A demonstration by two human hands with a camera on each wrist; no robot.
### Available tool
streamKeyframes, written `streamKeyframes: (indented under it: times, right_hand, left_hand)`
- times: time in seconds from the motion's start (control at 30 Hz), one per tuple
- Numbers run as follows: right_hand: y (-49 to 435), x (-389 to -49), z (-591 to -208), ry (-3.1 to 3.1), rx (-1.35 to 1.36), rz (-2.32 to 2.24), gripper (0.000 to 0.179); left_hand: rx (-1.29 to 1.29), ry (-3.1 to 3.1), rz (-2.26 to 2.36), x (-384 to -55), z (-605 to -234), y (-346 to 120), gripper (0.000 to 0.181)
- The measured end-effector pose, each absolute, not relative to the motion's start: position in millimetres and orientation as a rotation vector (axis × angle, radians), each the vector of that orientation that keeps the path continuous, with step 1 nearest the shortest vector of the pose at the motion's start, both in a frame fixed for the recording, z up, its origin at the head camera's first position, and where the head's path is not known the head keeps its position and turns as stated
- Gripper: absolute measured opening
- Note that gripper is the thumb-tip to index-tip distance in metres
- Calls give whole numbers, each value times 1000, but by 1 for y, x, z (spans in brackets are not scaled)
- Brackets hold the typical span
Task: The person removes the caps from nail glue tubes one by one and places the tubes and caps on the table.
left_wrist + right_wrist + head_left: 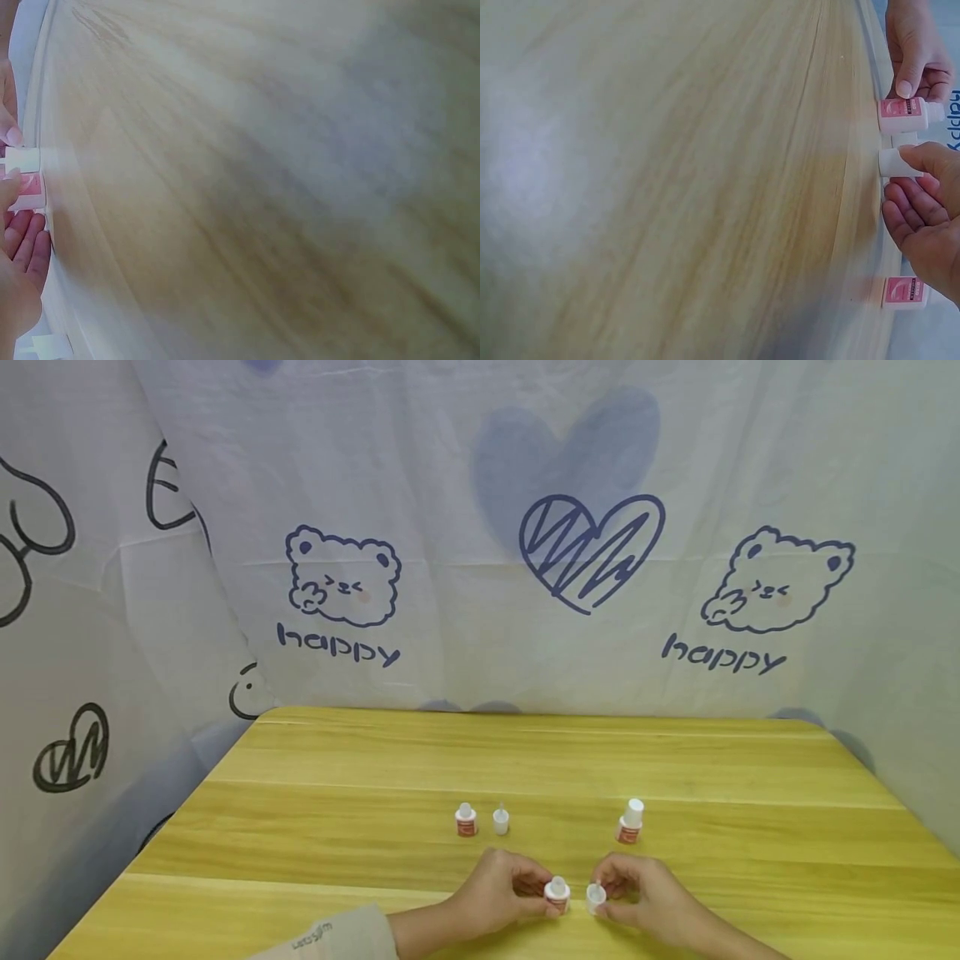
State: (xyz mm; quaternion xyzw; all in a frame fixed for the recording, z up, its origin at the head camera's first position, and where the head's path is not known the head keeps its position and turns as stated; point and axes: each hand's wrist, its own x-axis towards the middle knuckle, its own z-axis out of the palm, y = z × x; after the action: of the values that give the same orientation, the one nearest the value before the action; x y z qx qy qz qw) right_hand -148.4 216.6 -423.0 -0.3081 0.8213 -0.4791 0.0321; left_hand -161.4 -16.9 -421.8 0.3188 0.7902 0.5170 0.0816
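Note:
Near the table's front edge my left hand (491, 893) pinches a small white bottle (557, 900) with a pink-red label between thumb and fingers. This bottle stands upright with its cap off, showing the bare neck. Close to its right, my right hand (652, 897) pinches a white cap (596, 900), open end up, with a thin stem rising from it. In the right wrist view the right thumb presses the side of the cap (892, 163), while the left thumb touches the top edge of the label on the bottle (904, 112).
Farther back on the wooden table (337, 827) stands another uncapped bottle (466, 821). Beside it a second cap (501, 821) stands with its stem up. A capped bottle (631, 821) stands behind the right hand. A printed cloth (465, 635) hangs past the far edge.

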Motion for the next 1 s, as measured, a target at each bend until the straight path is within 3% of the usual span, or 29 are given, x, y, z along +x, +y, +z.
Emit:
streamKeyframes:
  times: [0.33, 1.0]
  right_hand:
    - [225, -150, -419, 2543, -999, -1430, 22]
    - [249, -166, -349, 3126, -851, -1247, 10]
  left_hand:
    - [951, 2333, 1544, -164, -420, -20, 23]
    - [1038, 2503, 1410, -187, -394, -27, 25]
